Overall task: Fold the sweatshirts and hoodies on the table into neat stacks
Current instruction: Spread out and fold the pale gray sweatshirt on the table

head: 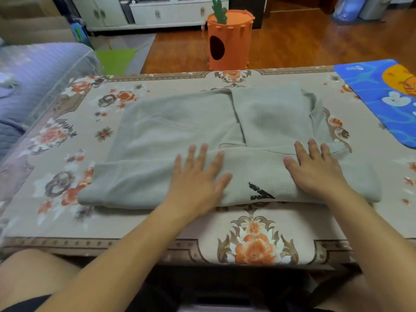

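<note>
Far out to the left of the left hand, one sofa (33, 86) under a bluish striped cover runs along the table's edge, and just beyond it one bright green mat (116, 60) lies on the floor. One table (157, 226) with a floral cloth fills the middle, and on it, one garment only: a single pale grey-green sweatshirt (180, 122), partly folded, lying crosswise under both hands. Its ribbed cuff end sticks out well left of the left hand, and the near edge is doubled over into a long band. Now the left hand (198, 179): flat, fingers straight and spread, palm pressing down on that folded band, gripping nothing. Between the two hands, one black printed mark (258, 191) shows on the fabric near the fold's front edge. Beyond the gap between the hands, one sleeve panel is folded across the body of the sweatshirt. Straight ahead of the hands, past the table's far edge, one orange carrot-shaped tub (229, 41) with a dark oval hole stands on the wooden floor, with one white cabinet (157, 12) behind it. The right hand (315, 170) matches its partner: open, fingers extended, pressing flat on the same band. Beyond and right of the right hand, one blue cartoon mat (382, 95) lies at the table's far right corner, apart from the sweatshirt.
</note>
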